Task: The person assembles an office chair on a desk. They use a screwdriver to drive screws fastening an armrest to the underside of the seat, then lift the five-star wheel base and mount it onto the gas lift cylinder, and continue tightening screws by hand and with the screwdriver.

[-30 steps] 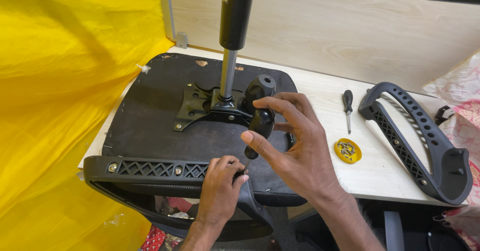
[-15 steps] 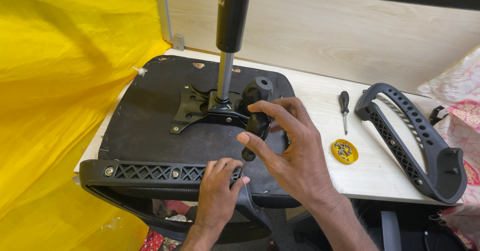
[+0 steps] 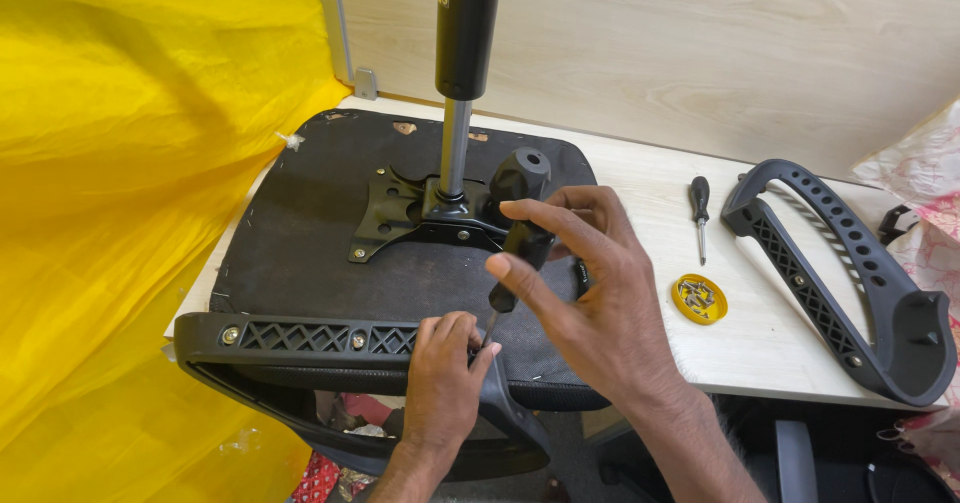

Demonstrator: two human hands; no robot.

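- Pale wooden tabletop [image 3: 640,213] carried the upturned chair seat [image 3: 330,253].
- On its near edge, my right hand [image 3: 590,303] gripped the black-handled screwdriver [image 3: 520,228].
- My left hand [image 3: 445,368] pinched its tip against the fitted armrest [image 3: 300,338].

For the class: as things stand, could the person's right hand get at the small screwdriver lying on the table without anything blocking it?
Probably yes. The small screwdriver lies in the open on the table, just beyond the right hand, with nothing between them. But that hand already grips a black-handled screwdriver, so it would have to let go first.
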